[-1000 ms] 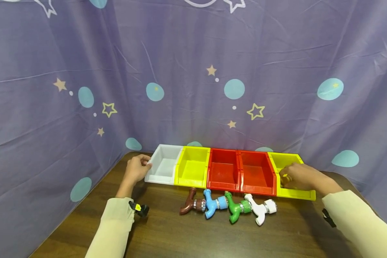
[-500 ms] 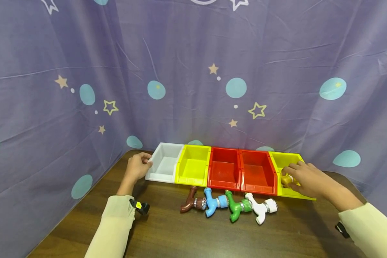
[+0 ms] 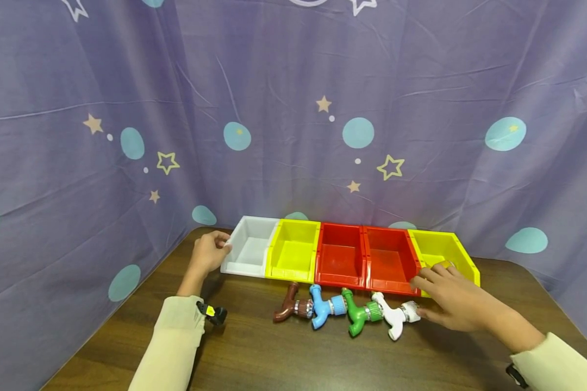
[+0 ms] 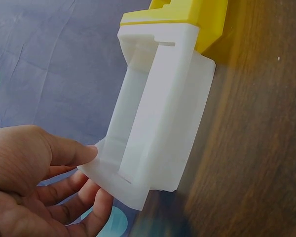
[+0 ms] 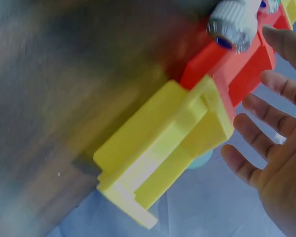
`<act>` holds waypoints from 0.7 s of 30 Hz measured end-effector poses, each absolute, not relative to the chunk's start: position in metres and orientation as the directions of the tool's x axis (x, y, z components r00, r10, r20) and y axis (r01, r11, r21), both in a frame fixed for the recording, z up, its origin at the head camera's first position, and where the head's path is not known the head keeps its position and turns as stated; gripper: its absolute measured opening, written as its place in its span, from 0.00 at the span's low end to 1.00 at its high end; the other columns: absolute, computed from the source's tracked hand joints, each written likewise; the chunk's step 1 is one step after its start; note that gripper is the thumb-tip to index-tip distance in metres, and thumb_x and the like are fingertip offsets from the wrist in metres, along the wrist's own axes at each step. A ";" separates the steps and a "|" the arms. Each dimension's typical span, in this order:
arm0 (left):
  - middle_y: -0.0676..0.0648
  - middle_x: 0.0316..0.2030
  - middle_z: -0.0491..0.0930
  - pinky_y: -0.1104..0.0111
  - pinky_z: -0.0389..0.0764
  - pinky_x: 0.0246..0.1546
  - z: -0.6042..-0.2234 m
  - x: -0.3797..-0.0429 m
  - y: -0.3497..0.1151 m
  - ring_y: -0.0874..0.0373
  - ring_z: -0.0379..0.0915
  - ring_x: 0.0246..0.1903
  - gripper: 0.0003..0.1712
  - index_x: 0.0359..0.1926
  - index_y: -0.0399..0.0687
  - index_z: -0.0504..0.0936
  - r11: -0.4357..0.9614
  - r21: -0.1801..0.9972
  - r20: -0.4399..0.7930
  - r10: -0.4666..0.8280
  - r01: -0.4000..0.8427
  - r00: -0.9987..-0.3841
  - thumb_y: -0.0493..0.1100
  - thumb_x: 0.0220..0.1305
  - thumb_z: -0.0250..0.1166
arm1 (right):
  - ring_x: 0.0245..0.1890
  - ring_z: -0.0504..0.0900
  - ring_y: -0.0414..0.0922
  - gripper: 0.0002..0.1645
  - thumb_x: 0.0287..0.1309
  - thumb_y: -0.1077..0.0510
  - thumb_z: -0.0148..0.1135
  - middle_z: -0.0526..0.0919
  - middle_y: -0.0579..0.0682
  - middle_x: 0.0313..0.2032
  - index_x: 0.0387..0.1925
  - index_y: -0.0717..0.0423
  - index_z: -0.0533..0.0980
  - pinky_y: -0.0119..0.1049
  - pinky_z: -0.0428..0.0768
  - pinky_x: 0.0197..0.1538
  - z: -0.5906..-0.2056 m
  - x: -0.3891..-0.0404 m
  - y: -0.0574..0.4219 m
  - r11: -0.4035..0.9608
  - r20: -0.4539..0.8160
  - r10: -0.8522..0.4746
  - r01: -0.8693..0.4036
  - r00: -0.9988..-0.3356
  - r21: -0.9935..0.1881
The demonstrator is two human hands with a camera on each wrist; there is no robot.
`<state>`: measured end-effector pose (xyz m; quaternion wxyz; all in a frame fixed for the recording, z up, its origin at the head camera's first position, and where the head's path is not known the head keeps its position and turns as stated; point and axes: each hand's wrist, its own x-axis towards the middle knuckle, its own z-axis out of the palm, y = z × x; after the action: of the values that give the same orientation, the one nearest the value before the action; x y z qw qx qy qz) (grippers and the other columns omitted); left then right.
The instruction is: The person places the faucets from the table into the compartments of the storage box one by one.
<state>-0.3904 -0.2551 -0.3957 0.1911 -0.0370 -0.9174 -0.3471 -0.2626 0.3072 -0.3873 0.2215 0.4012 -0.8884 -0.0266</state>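
Note:
My left hand (image 3: 208, 252) pinches the side rim of the white bin (image 4: 175, 108), thumb on top and fingers beneath. The right hand (image 3: 452, 298) is over the front of the right-end yellow bin (image 5: 160, 143). Its fingers are spread and hold nothing. Its thumb is close to the knob of the white tap (image 3: 395, 316); whether they touch, I cannot tell. Left of that tap lie a green tap (image 3: 358, 313), a blue tap (image 3: 325, 307) and a brown tap (image 3: 289, 305). A small bit of a yellow tap (image 3: 446, 264) shows in the right-end bin, mostly behind the hand.
Between the end bins stand another yellow bin (image 3: 293, 252), a red bin (image 3: 339, 255) and a second red bin (image 3: 390, 260), side by side. A patterned purple curtain (image 3: 283, 163) hangs behind them. The brown wooden table (image 3: 293, 355) extends in front of the taps.
My right hand has let go of the yellow tap inside the right-end bin and moved forward-left toward the white tap, fingers spreading. The left hand keeps its pinch on the white bin.

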 end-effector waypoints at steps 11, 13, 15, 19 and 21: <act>0.37 0.38 0.86 0.52 0.78 0.46 -0.397 -0.392 -0.255 0.42 0.80 0.42 0.15 0.50 0.34 0.85 0.752 0.627 0.378 -0.064 0.205 -0.923 0.36 0.62 0.69 | 0.45 0.71 0.40 0.27 0.50 0.40 0.77 0.73 0.33 0.45 0.50 0.39 0.77 0.49 0.74 0.48 -0.404 -0.251 0.288 0.596 0.334 -0.789 -0.774 -0.515 0.214; 0.37 0.38 0.86 0.52 0.78 0.46 -0.397 -0.392 -0.255 0.42 0.80 0.43 0.15 0.50 0.34 0.84 0.753 0.626 0.376 -0.063 0.203 -0.925 0.36 0.63 0.69 | 0.44 0.70 0.39 0.26 0.51 0.39 0.77 0.72 0.33 0.45 0.50 0.38 0.78 0.45 0.72 0.45 -0.406 -0.250 0.285 0.581 0.328 -0.800 -0.784 -0.503 0.216; 0.37 0.39 0.86 0.51 0.78 0.47 -0.396 -0.392 -0.255 0.42 0.80 0.43 0.16 0.50 0.34 0.84 0.753 0.625 0.376 -0.062 0.204 -0.924 0.36 0.63 0.69 | 0.44 0.70 0.40 0.25 0.53 0.38 0.75 0.72 0.34 0.45 0.50 0.36 0.78 0.43 0.72 0.43 -0.408 -0.249 0.282 0.569 0.317 -0.810 -0.793 -0.493 0.221; 0.37 0.39 0.86 0.51 0.78 0.46 -0.396 -0.392 -0.255 0.42 0.80 0.43 0.16 0.51 0.33 0.84 0.752 0.628 0.374 -0.064 0.202 -0.925 0.36 0.63 0.69 | 0.47 0.70 0.40 0.24 0.55 0.35 0.73 0.73 0.36 0.49 0.51 0.33 0.78 0.45 0.74 0.44 -0.413 -0.247 0.279 0.555 0.292 -0.823 -0.800 -0.488 0.227; 0.37 0.39 0.85 0.51 0.78 0.46 -0.396 -0.392 -0.255 0.42 0.80 0.43 0.16 0.51 0.34 0.84 0.751 0.629 0.371 -0.066 0.199 -0.926 0.36 0.63 0.69 | 0.48 0.70 0.40 0.24 0.55 0.35 0.72 0.73 0.36 0.50 0.52 0.32 0.78 0.45 0.75 0.45 -0.414 -0.247 0.277 0.549 0.289 -0.827 -0.804 -0.482 0.229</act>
<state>-0.3919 -0.2554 -0.3961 0.1885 -0.0362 -0.9166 -0.3507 -0.2467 0.2773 -0.4142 0.1852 0.4739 -0.8603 -0.0312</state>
